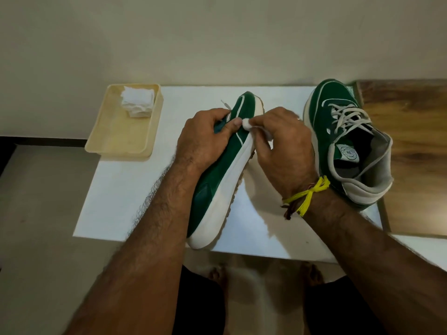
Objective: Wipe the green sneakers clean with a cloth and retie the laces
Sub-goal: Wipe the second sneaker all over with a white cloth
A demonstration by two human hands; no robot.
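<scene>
Left hand [203, 136] grips the near sneaker [217, 180] around its upper, fingers curled over the lace side, thumb lying on the green flank. That sneaker is tipped on its side, white sole [229, 189] facing right, heel end overhanging the near edge of the white table [116, 197], toe pointing away. A loose lace end [225, 104] sticks out past the left fingers.

Right hand [283, 146] pinches a small white cloth [247, 123] between thumb and fingertips, pressed against the green side of the sneaker just by the left thumb, where upper meets sole. More of the cloth shows bunched under the right fingers. Ring on one right finger, yellow thread [307, 194] tied round the right wrist.

Second sneaker [343, 139] stands upright on the table, right of the held sneaker, near it but apart, toe away, grey laces [348, 117] threaded but loose, opening facing the camera. Its heel sits behind the right wrist.

Cream tray [121, 141] is left of the held sneaker, well apart, partly hanging off the table's left edge. A stack of folded white cloths [137, 102] lies in the tray's far corner.

Wooden surface [411, 141] lies right of the second sneaker. Bare feet on the floor below the table's near edge.
</scene>
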